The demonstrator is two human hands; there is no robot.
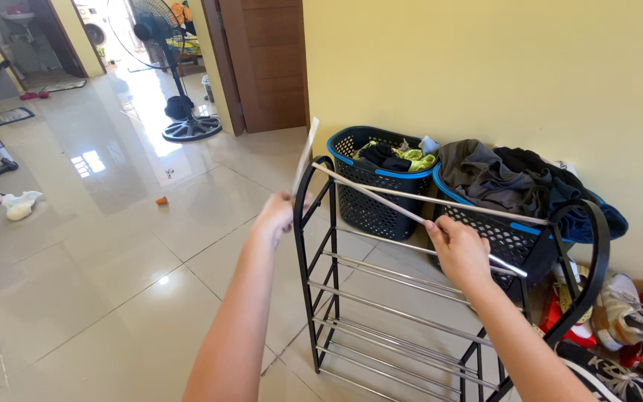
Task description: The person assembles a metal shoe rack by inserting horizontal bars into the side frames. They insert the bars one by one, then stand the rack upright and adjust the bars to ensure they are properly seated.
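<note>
A person is holding a slim metal rod (411, 214) over a black shoe rack (321, 246). The right hand (459, 251) is pinching the rod near its low right end; its long axis is climbing leftward to the rack's top corner. The left hand (277, 216), pressed together, is gripping a pale strip (305, 155) standing upright beside that corner.

Bright daylight enters from the eleven o'clock doorway. It glares white on the glossy floor (113, 156). Edges bend slightly; focus stays sharp.
</note>
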